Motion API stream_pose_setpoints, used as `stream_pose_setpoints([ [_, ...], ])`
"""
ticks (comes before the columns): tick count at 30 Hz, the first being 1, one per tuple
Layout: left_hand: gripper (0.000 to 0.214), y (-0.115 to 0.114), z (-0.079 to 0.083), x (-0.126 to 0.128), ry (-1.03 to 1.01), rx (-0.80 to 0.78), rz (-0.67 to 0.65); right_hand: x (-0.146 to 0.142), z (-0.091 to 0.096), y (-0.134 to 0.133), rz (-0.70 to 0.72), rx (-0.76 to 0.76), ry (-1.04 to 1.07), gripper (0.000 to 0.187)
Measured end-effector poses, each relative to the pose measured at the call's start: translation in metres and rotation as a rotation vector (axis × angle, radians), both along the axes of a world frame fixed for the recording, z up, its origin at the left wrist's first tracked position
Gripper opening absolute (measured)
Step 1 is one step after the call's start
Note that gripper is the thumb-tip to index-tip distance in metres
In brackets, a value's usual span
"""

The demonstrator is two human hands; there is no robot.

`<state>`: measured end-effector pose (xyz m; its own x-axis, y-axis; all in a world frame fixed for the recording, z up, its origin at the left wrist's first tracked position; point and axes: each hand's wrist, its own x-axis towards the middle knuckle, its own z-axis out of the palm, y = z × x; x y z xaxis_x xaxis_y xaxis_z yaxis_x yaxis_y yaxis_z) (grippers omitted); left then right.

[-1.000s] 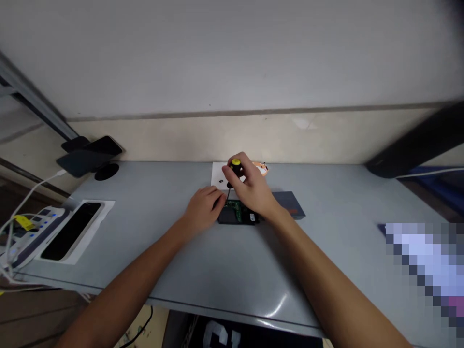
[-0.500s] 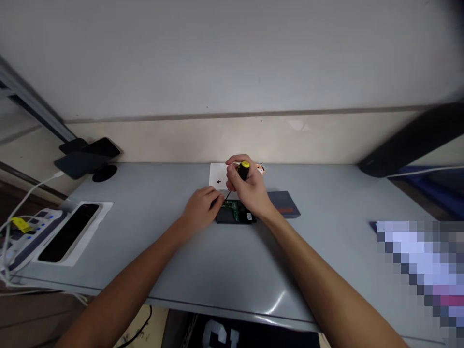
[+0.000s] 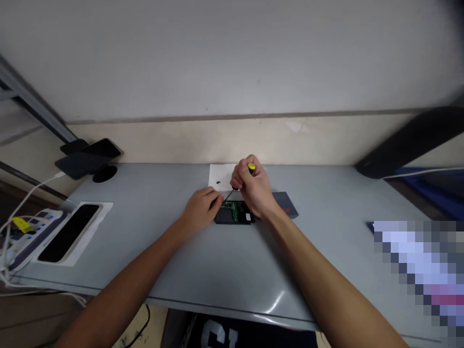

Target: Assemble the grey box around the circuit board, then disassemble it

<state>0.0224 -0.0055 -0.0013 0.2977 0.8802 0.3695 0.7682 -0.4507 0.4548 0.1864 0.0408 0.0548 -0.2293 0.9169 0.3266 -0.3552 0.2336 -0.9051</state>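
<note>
An opened phone [image 3: 225, 216] with a green circuit board lies flat on the grey table. My left hand [image 3: 200, 209] is closed at its upper left corner, fingertips pressed together; most of that corner is hidden. In my right hand [image 3: 256, 189] a screwdriver [image 3: 251, 167] is gripped in a fist, its yellow end cap showing on top. Its thin shaft slants down left, the tip lying beside my left fingertips at the phone's upper edge. Several tiny black pieces [image 3: 218, 182], perhaps screws, rest on a white paper [image 3: 216, 171] behind the phone.
A dark flat panel [image 3: 286, 202] lies right of the phone. To the left are another phone [image 3: 70, 234] on white paper, a power strip [image 3: 38, 232] with white cables, and a phone on a stand [image 3: 90, 153]. A black cylindrical object [image 3: 402, 145] stands at the back right.
My right hand has shifted slightly right and its fingers have wrapped round the screwdriver handle, which now leans more to the right. My left hand and the opened phone stay nearly in place.
</note>
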Motion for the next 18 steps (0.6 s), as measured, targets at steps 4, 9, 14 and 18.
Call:
stream_pose_setpoints([
  [4, 0.028, 0.0006, -0.0007, 0.0004, 0.009, -0.005, 0.015, -0.0003, 0.0037, -0.0013, 0.064, 0.001, -0.046, 0.049],
  [9, 0.027, 0.0012, -0.0018, -0.0002, 0.017, 0.000, 0.013, 0.0004, 0.0072, -0.0054, 0.089, -0.028, -0.010, 0.036],
  [14, 0.029, 0.0011, -0.0007, 0.0002, 0.017, -0.007, 0.009, -0.0040, 0.0009, -0.0022, 0.013, -0.057, 0.055, 0.047],
  [18, 0.029, 0.0010, -0.0003, -0.0002, 0.008, -0.012, 0.008, -0.0021, 0.0013, 0.0008, 0.038, -0.058, 0.065, 0.042],
])
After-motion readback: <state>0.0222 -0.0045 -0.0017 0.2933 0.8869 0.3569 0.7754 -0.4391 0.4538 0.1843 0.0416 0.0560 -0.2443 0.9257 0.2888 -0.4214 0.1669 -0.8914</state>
